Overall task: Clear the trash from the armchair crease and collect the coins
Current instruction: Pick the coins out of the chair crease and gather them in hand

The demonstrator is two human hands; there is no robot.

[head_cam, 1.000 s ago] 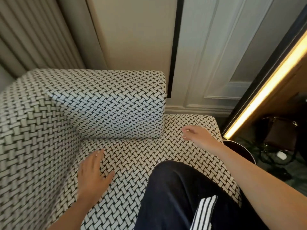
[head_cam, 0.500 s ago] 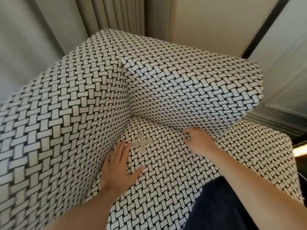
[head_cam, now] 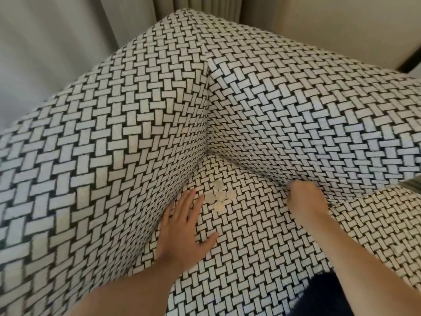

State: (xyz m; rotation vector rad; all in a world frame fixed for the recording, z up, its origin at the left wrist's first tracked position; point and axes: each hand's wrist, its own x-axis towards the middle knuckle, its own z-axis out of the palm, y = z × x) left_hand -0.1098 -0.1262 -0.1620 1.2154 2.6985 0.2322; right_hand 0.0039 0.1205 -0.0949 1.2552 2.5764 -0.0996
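A grey curtain hangs at the far left, behind the armchair, whose black-and-white basket-weave cloth fills most of the view. Its left inner wall runs down to the seat cushion. The left hand lies flat, palm down, on the seat right beside that wall, its fingers spread wide and holding nothing, the thumb splayed out to the right. Just beyond the fingertips, toward the back corner of the seat, a small cluster of pale coins lies in the open on the cushion, five as far as can be told, touching or nearly touching one another. Further right, the right hand rests at the crease where the seat meets the other inner wall of the chair. Its fingers are curled under and blurred, so I cannot tell whether they grip anything. A dark trouser leg shows at the bottom right.
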